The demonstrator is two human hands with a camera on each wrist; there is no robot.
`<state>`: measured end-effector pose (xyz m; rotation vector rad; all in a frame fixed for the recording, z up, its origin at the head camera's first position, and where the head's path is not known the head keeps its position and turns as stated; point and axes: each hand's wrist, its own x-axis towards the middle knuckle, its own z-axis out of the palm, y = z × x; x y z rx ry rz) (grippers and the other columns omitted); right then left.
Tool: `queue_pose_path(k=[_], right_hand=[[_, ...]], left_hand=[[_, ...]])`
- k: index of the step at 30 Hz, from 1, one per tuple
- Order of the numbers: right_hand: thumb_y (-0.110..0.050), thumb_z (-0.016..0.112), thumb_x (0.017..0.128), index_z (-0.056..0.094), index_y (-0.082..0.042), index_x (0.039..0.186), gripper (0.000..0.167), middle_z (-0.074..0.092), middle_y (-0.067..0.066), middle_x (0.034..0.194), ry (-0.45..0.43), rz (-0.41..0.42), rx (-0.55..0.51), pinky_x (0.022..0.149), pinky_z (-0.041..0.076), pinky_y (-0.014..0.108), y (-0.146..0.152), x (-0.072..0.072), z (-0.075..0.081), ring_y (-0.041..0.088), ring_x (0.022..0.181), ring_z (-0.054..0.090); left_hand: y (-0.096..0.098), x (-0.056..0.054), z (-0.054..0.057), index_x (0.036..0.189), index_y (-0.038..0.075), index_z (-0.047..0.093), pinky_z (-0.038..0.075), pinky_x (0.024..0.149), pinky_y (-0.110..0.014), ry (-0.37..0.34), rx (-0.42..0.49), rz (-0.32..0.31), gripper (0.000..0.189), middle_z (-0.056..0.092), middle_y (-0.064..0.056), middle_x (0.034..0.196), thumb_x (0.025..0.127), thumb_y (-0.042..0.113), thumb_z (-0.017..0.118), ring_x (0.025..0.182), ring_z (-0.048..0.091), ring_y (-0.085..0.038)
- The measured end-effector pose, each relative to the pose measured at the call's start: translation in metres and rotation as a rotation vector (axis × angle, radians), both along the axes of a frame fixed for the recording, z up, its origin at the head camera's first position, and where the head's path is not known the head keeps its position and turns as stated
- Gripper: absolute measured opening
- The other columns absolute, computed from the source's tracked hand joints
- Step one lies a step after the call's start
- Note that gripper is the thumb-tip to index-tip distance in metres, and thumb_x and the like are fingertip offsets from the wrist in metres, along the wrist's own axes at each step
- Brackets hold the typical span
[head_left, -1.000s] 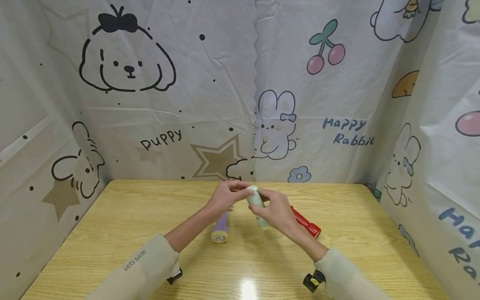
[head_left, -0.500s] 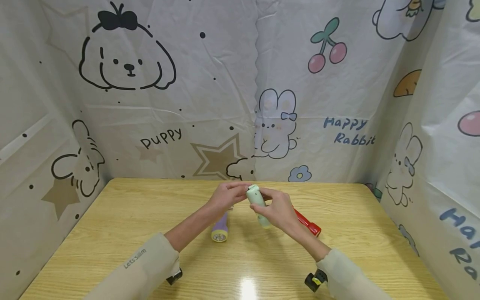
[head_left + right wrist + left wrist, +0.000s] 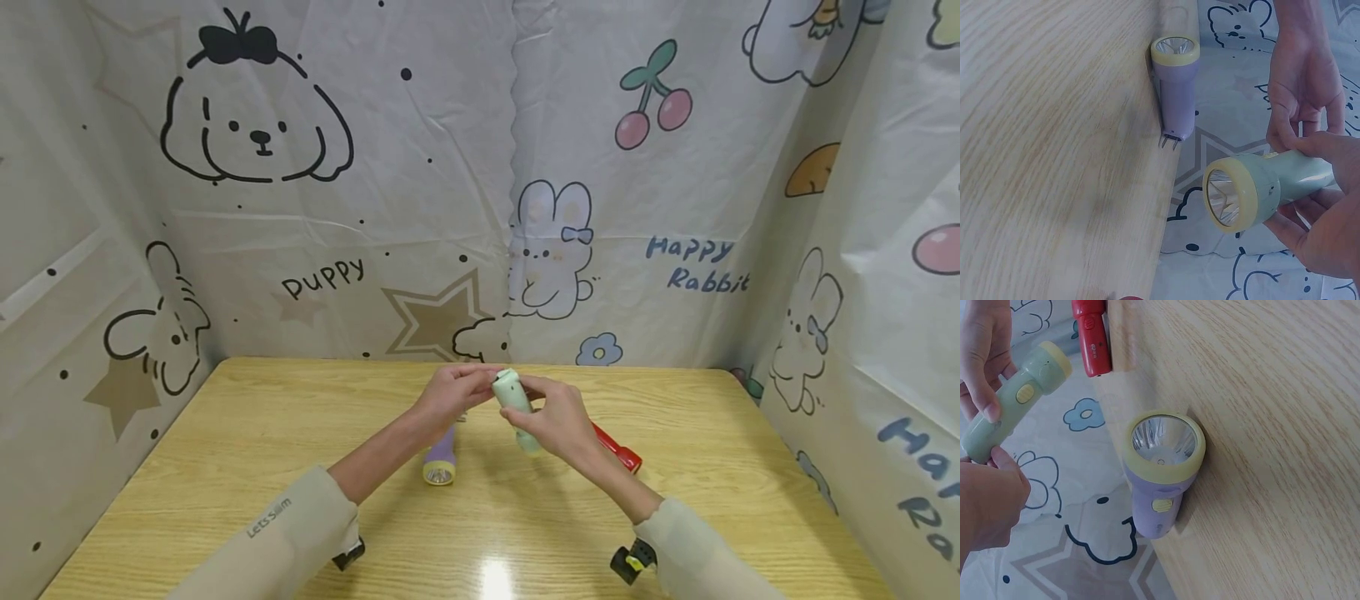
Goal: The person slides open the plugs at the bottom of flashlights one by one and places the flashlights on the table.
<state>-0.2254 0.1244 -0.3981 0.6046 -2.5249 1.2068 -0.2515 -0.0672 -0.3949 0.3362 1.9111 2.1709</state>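
A pale green flashlight (image 3: pixel 513 402) with a yellow rim is held tilted above the table, its lens end low and its tail raised. My right hand (image 3: pixel 553 418) grips its body between thumb and fingers. At the raised tail, my left hand (image 3: pixel 452 393) pinches with thumb and fingertips; part of this contact is hidden. The left wrist view shows the yellow switch (image 3: pixel 1025 394) on the green body and my left thumb right by the tail. In the right wrist view the lens (image 3: pixel 1222 197) faces the camera.
A purple flashlight (image 3: pixel 439 460) lies on the wooden table (image 3: pixel 300 433), metal prongs (image 3: pixel 1170 142) out at its tail. A red flashlight (image 3: pixel 619 450) lies to the right, partly behind my right hand. Printed cloth (image 3: pixel 420 167) encloses the table's back and sides.
My left thumb has slid off the top of the green flashlight's tail to its left side, uncovering the end. The flashlight tipped slightly; the purple and red flashlights stayed put.
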Motion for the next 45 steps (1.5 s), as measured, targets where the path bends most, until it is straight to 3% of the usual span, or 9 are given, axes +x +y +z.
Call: queue_pose_path(k=[15,25,45], right_hand=[[-0.010,0.085,0.080,0.072,-0.003,0.118,0.041,0.073,0.006,0.096,0.002,0.000,-0.005,0.071,0.060,0.030,0.000,0.003,0.003,0.020,0.089,0.069],[-0.012,0.084,0.081,0.071,-0.003,0.119,0.041,0.073,0.007,0.094,0.019,0.008,0.021,0.066,0.059,0.030,-0.003,0.000,0.009,0.020,0.082,0.069],[-0.009,0.082,0.083,0.068,-0.003,0.126,0.046,0.072,0.007,0.098,0.016,0.033,0.025,0.070,0.060,0.030,-0.007,-0.001,0.017,0.018,0.084,0.066]], left_hand=[[0.000,0.003,0.002,0.127,-0.009,0.062,0.049,0.098,-0.030,-0.039,0.042,-0.011,0.031,0.058,-0.020,0.132,0.099,0.006,0.059,0.122,0.058,-0.031],[-0.003,0.001,0.005,0.128,-0.009,0.060,0.047,0.102,-0.033,-0.028,0.078,-0.018,0.032,0.057,-0.021,0.134,0.098,0.003,0.058,0.124,0.056,-0.032],[-0.008,-0.001,0.014,0.128,-0.012,0.058,0.047,0.102,-0.033,-0.032,0.108,-0.028,0.031,0.056,-0.022,0.133,0.101,0.001,0.056,0.124,0.056,-0.032]])
